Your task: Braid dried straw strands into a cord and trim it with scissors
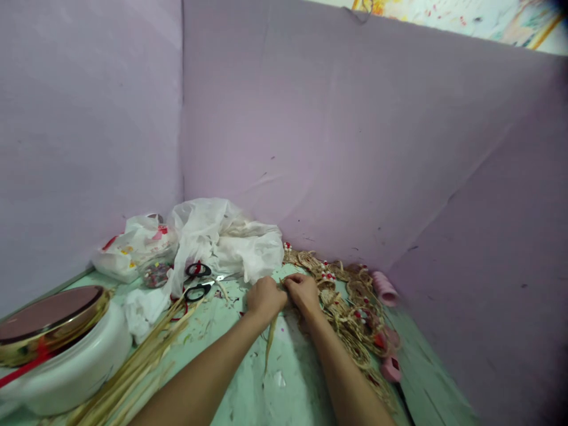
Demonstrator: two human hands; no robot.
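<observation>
Over pale-green tabletop (293,396), your left hand (265,299) and right hand (303,291) pinch tan straw strip (270,340); tail toward you, left nearer.

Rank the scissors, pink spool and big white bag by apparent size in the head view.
1. Big white bag
2. Scissors, by overall span
3. Pink spool
</observation>
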